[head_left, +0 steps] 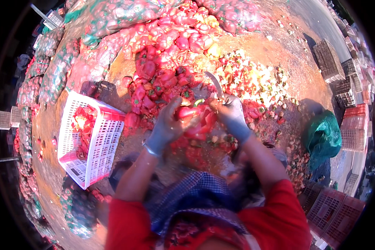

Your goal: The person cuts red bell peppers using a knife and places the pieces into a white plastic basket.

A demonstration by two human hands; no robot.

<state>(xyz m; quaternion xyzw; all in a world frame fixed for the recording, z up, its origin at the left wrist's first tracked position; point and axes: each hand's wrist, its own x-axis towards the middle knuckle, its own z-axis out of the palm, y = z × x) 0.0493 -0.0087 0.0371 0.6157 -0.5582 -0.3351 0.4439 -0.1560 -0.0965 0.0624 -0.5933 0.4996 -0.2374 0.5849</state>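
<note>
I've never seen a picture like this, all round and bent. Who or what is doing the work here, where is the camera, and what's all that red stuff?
There's no robot: these are a person's own hands, in pale gloves. The camera sits on the person's head and looks down; its wide fisheye lens bends straight edges and leaves the dark rim.

The left hand holds a red pepper, which seems to be cut open. The right hand, close against it, holds a knife with a curved blade.

On the ground ahead lies a pile of red peppers, with a heap of paler scraps to its right. To the left, a white crate holds red pieces. Filled net sacks lie farther out.
</note>
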